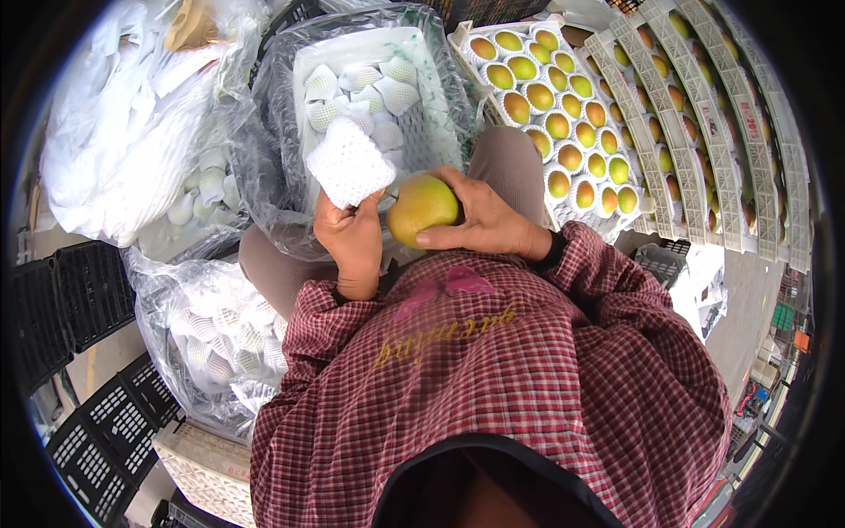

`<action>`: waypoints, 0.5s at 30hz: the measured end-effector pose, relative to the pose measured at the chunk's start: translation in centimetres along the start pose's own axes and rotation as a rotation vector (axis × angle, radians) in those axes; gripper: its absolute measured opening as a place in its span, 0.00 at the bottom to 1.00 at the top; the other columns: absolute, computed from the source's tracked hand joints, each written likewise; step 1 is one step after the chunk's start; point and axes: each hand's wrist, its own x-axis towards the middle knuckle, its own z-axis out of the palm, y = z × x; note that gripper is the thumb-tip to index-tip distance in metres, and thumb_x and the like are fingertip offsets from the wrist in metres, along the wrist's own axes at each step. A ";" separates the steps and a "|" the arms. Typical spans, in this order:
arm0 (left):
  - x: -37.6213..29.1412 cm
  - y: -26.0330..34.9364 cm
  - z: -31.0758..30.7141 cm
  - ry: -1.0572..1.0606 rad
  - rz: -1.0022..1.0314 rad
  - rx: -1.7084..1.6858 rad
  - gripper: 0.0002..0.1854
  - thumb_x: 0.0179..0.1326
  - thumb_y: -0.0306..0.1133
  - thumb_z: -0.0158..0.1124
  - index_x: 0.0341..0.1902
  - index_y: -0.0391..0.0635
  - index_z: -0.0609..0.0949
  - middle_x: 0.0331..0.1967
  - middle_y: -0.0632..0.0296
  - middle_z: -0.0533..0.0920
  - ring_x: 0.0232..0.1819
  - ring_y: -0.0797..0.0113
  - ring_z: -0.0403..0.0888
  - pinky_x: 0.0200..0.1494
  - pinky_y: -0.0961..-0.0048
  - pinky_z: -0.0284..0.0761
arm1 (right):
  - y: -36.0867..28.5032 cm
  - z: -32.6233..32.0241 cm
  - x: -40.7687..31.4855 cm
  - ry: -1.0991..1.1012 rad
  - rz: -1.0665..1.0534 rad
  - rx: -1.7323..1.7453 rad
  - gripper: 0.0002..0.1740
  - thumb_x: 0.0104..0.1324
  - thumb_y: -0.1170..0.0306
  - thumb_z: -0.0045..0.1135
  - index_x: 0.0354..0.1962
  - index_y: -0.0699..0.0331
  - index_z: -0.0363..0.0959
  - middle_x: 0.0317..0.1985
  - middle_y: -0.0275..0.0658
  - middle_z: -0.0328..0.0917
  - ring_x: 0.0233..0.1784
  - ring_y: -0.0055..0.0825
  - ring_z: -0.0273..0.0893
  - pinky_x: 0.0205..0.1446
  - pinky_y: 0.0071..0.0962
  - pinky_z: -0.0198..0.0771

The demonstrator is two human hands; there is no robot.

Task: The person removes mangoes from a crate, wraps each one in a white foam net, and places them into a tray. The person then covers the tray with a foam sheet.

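My left hand (353,237) pinches a white foam net sleeve (350,163) by its lower end, and the sleeve stands up from the fingers. In my right hand (485,218) is a yellow-green pear (423,210), its stem turned toward the left hand. Sleeve and pear are apart, with the left fingertips close to the stem. Both hands are over my lap. Just beyond them is a crate lined with clear plastic film (442,86), holding several net-wrapped fruits (363,86).
A white crate of reddish-green fruits in net cups (558,122) stands front right, beside stacked white crates (716,125). Plastic sheeting (132,125) covers the left side. A film-lined container of wrapped fruits (224,336) sits near left, by black plastic crates (109,422).
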 end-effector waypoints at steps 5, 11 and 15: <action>0.4 -0.4 -1.6 -0.175 -0.356 -0.281 0.20 0.56 0.12 0.67 0.53 0.33 0.78 0.45 0.57 0.85 0.45 0.69 0.84 0.48 0.73 0.82 | 0.2 -1.4 0.5 0.193 -0.349 -0.458 0.47 0.42 0.53 0.75 0.58 0.58 0.64 0.46 0.47 0.73 0.46 0.49 0.80 0.47 0.42 0.78; -0.1 -2.4 -1.4 -0.117 -0.209 -0.108 0.19 0.54 0.14 0.70 0.51 0.34 0.79 0.45 0.58 0.83 0.44 0.68 0.84 0.47 0.74 0.81 | 0.2 -0.9 0.6 0.188 -0.322 -0.433 0.45 0.42 0.51 0.75 0.56 0.60 0.65 0.48 0.48 0.74 0.45 0.48 0.81 0.48 0.41 0.79; -0.6 -3.6 -1.7 -0.074 0.183 0.520 0.20 0.51 0.18 0.73 0.48 0.37 0.80 0.44 0.59 0.80 0.43 0.67 0.82 0.45 0.75 0.79 | -0.2 1.6 -0.2 0.202 -0.215 -0.392 0.45 0.43 0.47 0.74 0.54 0.63 0.67 0.49 0.50 0.74 0.46 0.49 0.81 0.49 0.41 0.79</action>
